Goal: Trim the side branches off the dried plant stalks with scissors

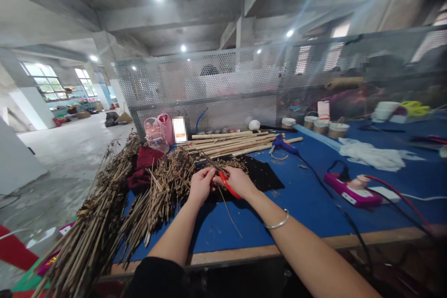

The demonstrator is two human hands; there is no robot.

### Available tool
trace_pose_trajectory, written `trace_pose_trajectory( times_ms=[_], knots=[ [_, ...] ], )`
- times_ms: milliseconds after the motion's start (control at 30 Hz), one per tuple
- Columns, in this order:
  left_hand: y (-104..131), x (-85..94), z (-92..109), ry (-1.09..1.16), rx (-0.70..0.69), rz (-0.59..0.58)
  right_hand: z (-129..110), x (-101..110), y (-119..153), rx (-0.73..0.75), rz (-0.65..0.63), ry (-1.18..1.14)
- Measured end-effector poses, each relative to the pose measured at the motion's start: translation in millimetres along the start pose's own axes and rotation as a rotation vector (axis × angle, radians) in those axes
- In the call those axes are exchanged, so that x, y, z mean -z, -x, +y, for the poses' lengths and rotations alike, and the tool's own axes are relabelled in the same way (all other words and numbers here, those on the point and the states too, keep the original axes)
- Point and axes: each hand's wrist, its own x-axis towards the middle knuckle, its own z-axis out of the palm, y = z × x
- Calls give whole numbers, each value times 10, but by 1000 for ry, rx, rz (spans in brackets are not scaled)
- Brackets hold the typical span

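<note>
Red-handled scissors are in my right hand, its fingers closed round the handles and the blades pointing up and left. My left hand is closed in a pinch beside them, on a thin dry stem that slants down toward the table's front edge. Both hands are close together over a black cloth with dry plant bits on it. Just left of my left hand lies a pile of dried stems with brown heads.
More dried stems overhang the blue table's left side. Pale sticks lie behind the hands. A blue glue gun, magenta power strip, cables, white plastic and cups are on the right.
</note>
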Motion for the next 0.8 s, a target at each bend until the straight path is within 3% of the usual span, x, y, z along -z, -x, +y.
trace_pose_trajectory(
  times_ms=[167,400,800],
  knots=[
    [-9,15,-15,-35,-39,-19,-16,23,21,-21,-28,46],
    [-10,16,-8,-80,-51,2,25,3,13,68,-30,0],
    [-12,32,11,-101,-29,10,7,49,-5,-29,-76,85]
  ],
)
